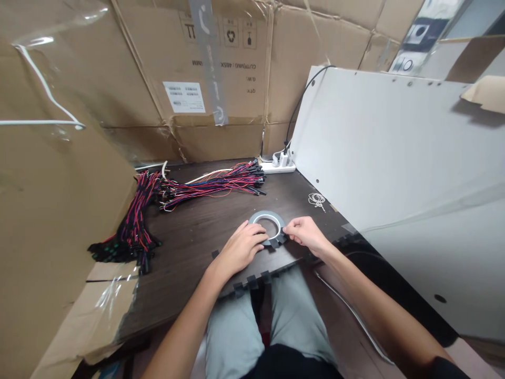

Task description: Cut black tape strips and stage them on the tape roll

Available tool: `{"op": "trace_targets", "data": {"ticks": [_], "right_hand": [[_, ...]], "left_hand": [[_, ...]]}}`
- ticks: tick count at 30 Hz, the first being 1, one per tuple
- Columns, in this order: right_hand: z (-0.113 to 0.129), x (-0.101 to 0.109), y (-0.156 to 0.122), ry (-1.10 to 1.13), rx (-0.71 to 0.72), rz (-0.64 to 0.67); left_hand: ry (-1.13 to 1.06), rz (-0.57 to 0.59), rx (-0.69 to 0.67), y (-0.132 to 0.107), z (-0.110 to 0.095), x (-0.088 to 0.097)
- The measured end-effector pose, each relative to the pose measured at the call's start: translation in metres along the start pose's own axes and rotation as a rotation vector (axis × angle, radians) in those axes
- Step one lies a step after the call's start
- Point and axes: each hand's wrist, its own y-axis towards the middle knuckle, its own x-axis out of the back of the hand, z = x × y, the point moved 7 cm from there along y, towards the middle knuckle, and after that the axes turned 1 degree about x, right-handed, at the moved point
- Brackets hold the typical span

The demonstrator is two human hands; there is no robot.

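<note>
A grey roll of tape [266, 217] lies flat on the dark wooden table [197, 231], near its front edge. My left hand [241, 248] rests on the roll's near left side, fingers curled over it. My right hand [304, 235] pinches the tape's loose end at the roll's near right side. Several short dark tape pieces [252, 281] stick along the table's front edge. Small pieces also sit just below the roll.
Two bundles of red, blue and black wires lie on the table: one [215, 185] at the back, one [132, 223] at the left. A white power strip [277, 163] sits at the back. Cardboard boxes [47, 210] wall the left and back; a white panel [394, 158] stands on the right.
</note>
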Motion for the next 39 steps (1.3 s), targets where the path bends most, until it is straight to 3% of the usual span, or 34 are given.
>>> {"op": "trace_targets", "data": {"ticks": [6,9,12,15,17,19,21,24,28,32,35,39], "right_hand": [[0.003,0.003,0.006,-0.189,-0.031,0.048],[0.007,0.013,0.008,-0.391,-0.077,0.094],[0.012,0.029,-0.008,-0.504,0.004,0.011],[-0.007,0.037,-0.049,-0.222,0.04,-0.156],[-0.039,0.034,-0.082,0.049,-0.067,-0.294],[-0.07,0.019,-0.106,0.27,-0.177,-0.324],[-0.09,0.002,-0.115,0.473,-0.223,-0.32],[-0.098,-0.009,-0.107,0.679,-0.194,-0.371],[-0.08,-0.005,-0.104,0.729,-0.079,-0.485],[-0.025,0.011,-0.118,0.577,0.165,-0.478],[0.02,0.023,-0.098,0.298,0.323,-0.343],[0.024,0.018,-0.033,0.103,0.157,0.009]], "left_hand": [[0.006,-0.012,-0.006,0.001,-0.001,0.001],[0.007,-0.002,0.002,0.001,-0.002,0.002],[0.012,0.008,0.019,0.002,-0.002,0.003],[0.01,0.006,0.033,0.002,-0.001,0.002],[0.01,-0.003,0.027,0.002,0.001,0.0],[0.017,-0.017,0.012,0.003,0.002,-0.001],[0.027,-0.028,-0.001,0.003,0.004,-0.003],[0.036,-0.027,-0.007,0.004,0.005,-0.005],[0.037,-0.037,-0.006,0.004,0.003,-0.003],[0.019,-0.005,-0.011,0.004,0.0,-0.001],[0.008,0.029,-0.044,0.004,-0.001,0.001],[0.017,0.091,-0.12,0.005,-0.003,0.005]]}}
